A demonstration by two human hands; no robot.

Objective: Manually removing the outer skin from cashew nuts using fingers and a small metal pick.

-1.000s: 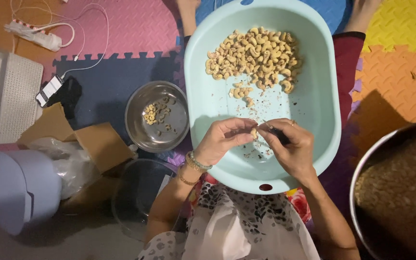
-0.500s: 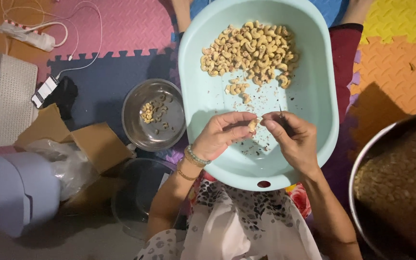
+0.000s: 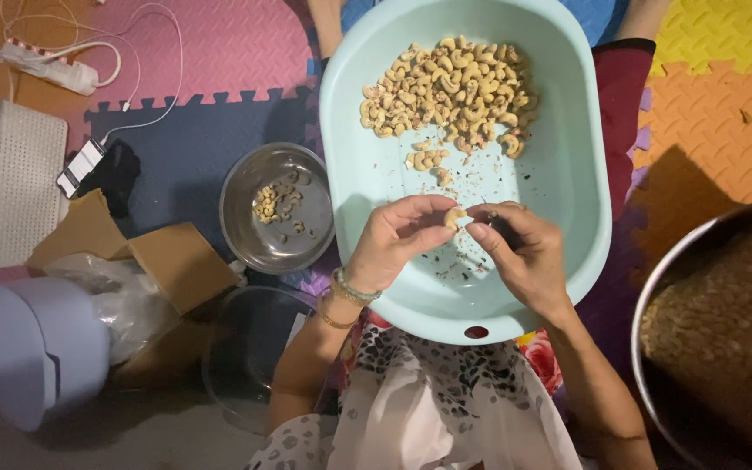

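A pale cashew nut [image 3: 454, 217] is pinched between the fingers of my left hand [image 3: 393, 239], over the near half of a light blue oval tub [image 3: 576, 174]. My right hand [image 3: 520, 248] meets it from the right, fingertips touching the nut, with a small dark tool partly hidden in its grip. A heap of cashews [image 3: 454, 87] lies at the far end of the tub, with bits of skin scattered on the tub floor. A bangle sits on my left wrist.
A steel bowl [image 3: 250, 239] holding a few nuts stands left of the tub. A large metal pot [image 3: 654, 305] of nuts is at the right edge. A clear lid [image 3: 245, 348], cardboard box [image 3: 176, 261], lavender container [image 3: 32, 348], white basket [image 3: 6, 183] and power strip [image 3: 45, 65] lie left on foam mats.
The hands have stayed together over the tub, turning the nut slightly between the fingers. The view has shifted a little; nothing else moved.
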